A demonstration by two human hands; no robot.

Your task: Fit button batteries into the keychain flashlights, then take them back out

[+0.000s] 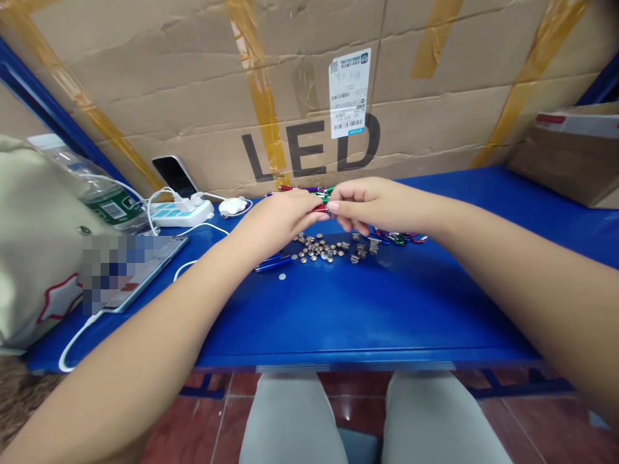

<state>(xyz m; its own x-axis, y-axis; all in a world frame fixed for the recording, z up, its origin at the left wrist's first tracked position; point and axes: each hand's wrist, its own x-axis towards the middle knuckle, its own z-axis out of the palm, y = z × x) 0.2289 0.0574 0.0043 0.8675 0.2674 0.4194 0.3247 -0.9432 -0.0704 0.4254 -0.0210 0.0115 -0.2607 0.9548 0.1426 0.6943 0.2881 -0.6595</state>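
Observation:
My left hand [285,216] is closed around a slim red metal tube [320,208], palm down over the table. The thumb and forefinger of my right hand [358,203] pinch the tube's right end, where a small silvery part shows. Just below both hands lies a scatter of small round silver button cells [324,250]. Several stacked silver pieces [358,251] lie to their right. Blue metal tubes [273,263] rest under my left wrist. Behind my fingers more purple, red and green tubes [300,189] are partly hidden.
Coloured metal clips [399,237] lie right of the cells on the blue table [387,309]. A power strip [178,211], phone [174,175], tablet [149,274], white cables, bottle [113,193] and cloth bag [39,245] crowd the left. A large LED carton [193,77] stands behind; another box [570,154] sits right.

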